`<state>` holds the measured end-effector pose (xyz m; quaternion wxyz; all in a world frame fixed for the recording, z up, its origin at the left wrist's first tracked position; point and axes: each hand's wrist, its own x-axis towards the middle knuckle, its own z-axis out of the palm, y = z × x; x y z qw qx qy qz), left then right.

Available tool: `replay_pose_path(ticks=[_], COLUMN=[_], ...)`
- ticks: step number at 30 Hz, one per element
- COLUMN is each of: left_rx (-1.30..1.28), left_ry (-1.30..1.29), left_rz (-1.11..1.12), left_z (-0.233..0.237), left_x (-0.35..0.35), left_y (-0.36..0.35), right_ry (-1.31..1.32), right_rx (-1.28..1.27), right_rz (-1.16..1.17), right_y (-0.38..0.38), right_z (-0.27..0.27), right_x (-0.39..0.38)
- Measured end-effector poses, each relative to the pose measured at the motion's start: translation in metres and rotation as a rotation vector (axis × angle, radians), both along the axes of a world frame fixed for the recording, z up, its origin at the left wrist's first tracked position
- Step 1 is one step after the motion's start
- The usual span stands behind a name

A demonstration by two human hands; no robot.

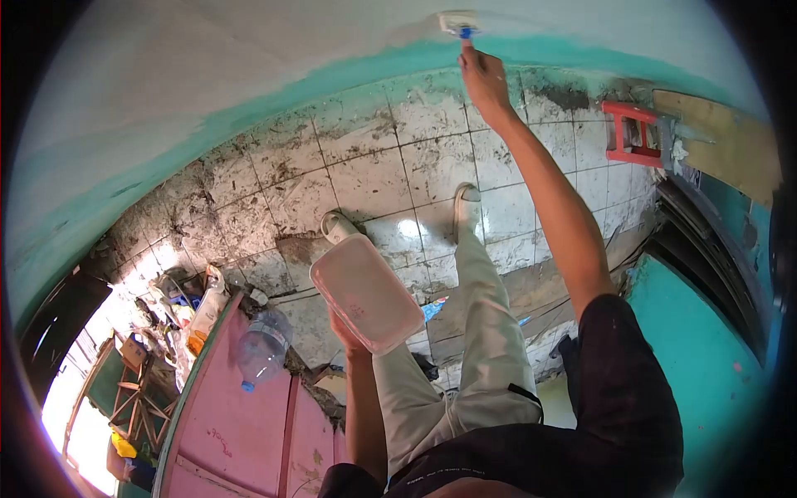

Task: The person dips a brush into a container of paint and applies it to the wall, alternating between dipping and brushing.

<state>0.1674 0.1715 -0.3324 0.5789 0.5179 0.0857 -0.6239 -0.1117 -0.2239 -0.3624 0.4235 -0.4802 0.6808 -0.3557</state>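
Observation:
My right hand [484, 79] is stretched far forward, its fingers wrapped round the blue handle of a paintbrush [459, 23]. The brush's pale, wide head meets the wall [332, 41], which is white above with a turquoise band along its foot. Close to my body, my left hand [345, 334] grips a pale pink rectangular plastic tub [365, 290] by its near left side, and most of the fingers are hidden under it. The tub is tilted over my legs; I cannot make out what it contains.
Stained white tiles [432, 174] cover the floor under my feet. A red plastic stool [633, 133] lies at the right near a wooden board [722, 141]. A turquoise panel [689, 349] stands at the right. A clear bottle [261, 353] rests by a pink panel [237, 398], beside clutter.

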Motion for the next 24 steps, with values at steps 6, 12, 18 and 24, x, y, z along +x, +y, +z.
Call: replay_pose_path(ticks=[6,12,18,24], left_rx=[-0.169,0.087,0.162,-0.011], left_ry=[-0.252,-0.003,-0.135,0.026], left_rz=[-0.107,0.063,0.013,0.007], left_z=[-0.02,-0.017,-0.027,-0.003], left_x=[0.0,0.001,0.017,0.01], left_y=[0.018,0.019,0.022,-0.015], right_ry=[-0.02,0.069,0.129,0.135], right_rx=[-0.487,0.125,0.422,0.145], right_rz=[-0.004,0.064,-0.016,0.02], right_y=[0.008,-0.002,0.001,-0.012], right_z=[0.048,-0.19,-0.183,-0.045], right_x=[0.017,-0.013,-0.003,0.008])
